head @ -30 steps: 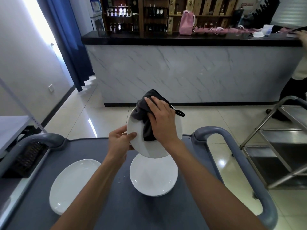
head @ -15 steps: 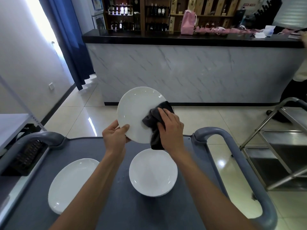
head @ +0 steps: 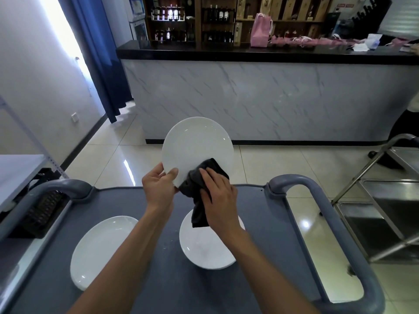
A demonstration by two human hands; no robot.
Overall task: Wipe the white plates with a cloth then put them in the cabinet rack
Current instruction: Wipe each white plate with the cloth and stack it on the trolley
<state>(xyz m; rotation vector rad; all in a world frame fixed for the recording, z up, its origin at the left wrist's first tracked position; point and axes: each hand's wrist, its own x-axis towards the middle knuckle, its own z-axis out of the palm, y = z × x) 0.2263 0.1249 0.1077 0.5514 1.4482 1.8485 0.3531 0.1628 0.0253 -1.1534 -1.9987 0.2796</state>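
A round white plate [head: 196,146] is held upright above the grey cart top [head: 158,279], its face toward me. My left hand [head: 158,189] grips its lower left rim, thumb on the front. My right hand [head: 218,198] presses a dark grey cloth [head: 199,196] against the plate's lower right edge; the cloth hangs down below the hand. On the cart lie an oval white plate [head: 99,250] at the left and a round white plate [head: 204,250] in the middle, partly hidden by my right forearm.
The cart has grey handles at the left [head: 56,189] and the right [head: 317,200]. A steel trolley [head: 385,200] stands to the right, a marble-fronted counter [head: 260,98] ahead. A grey shelf [head: 15,173] is at the left. A person stands at the far right edge.
The held plate has been tipped from face-down to upright. The cloth and my right hand have slid from its top down to the lower right edge.
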